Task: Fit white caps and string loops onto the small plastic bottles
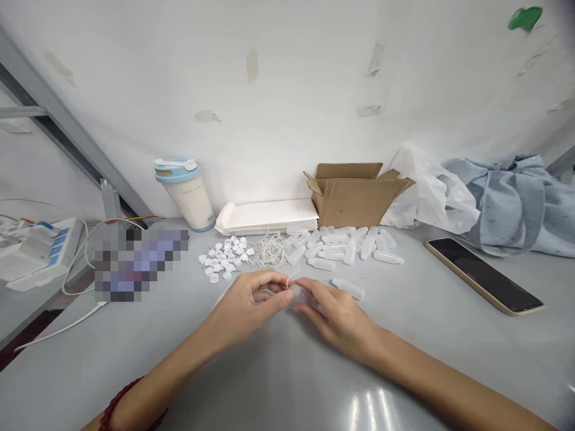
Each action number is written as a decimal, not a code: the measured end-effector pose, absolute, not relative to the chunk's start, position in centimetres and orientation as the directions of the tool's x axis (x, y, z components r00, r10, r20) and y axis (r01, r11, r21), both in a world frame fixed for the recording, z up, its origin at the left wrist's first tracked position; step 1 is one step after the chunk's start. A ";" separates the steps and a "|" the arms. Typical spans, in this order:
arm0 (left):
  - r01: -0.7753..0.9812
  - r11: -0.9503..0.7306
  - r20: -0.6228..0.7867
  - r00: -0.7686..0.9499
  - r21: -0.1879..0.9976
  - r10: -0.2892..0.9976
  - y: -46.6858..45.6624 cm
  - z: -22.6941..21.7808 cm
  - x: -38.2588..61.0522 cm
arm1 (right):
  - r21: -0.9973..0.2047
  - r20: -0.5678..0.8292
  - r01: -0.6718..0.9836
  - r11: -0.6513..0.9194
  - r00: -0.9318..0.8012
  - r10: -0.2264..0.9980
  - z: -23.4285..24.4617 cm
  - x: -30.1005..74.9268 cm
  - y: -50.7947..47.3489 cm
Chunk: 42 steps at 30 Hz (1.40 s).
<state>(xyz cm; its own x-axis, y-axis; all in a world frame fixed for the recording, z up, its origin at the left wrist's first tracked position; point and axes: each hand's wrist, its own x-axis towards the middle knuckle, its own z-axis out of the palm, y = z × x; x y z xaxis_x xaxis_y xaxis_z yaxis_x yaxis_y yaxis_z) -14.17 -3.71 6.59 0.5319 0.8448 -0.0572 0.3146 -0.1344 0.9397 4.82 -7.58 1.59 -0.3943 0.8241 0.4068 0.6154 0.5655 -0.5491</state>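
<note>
In the middle of the head view, my right hand (336, 308) grips a small translucent plastic bottle (304, 295) between thumb and fingers, partly hidden by them. My left hand (263, 299) pinches a thin translucent plastic strap (290, 279) against the bottle's left end. Whether the strap is seated on the bottle, I cannot tell. Just beyond the hands lie a heap of similar straps (272, 248), a group of small white caps (226, 257) to the left, and many translucent bottles (333, 254) to the right. One single bottle (348, 288) rests close behind my right hand.
Along the wall stand a tilted-looking cup (191, 197), a stack of white flat packets (269, 215), an open cardboard box (354, 200), a plastic bag (431, 191) and a blue cloth bag (516, 203). A phone (485, 272) lies right; a power strip (42, 251) with cables sits left.
</note>
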 end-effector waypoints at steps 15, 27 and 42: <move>0.368 -0.201 -0.038 0.550 0.908 0.834 -4.0 6.1 -13.7 | -0.664 0.390 0.529 0.529 -0.358 0.848 2.0 4.6 -8.1; 0.541 -0.680 0.389 0.562 0.495 0.730 -4.2 5.0 -14.2 | -0.852 0.168 0.475 0.220 -0.151 0.974 2.8 4.2 -7.6; 0.626 -0.754 0.402 0.650 0.197 0.645 -6.0 4.1 -12.4 | -0.981 -0.007 0.191 0.025 -0.163 0.987 3.3 3.6 -8.1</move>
<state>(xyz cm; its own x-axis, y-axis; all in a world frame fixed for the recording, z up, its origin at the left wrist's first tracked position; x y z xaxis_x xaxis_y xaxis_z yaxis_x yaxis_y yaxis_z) -12.44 -5.98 4.12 0.6501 0.6447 0.4023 0.6260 -0.7544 0.1974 3.63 -8.08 3.33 -0.1634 0.9865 -0.0066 0.1906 0.0250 -0.9813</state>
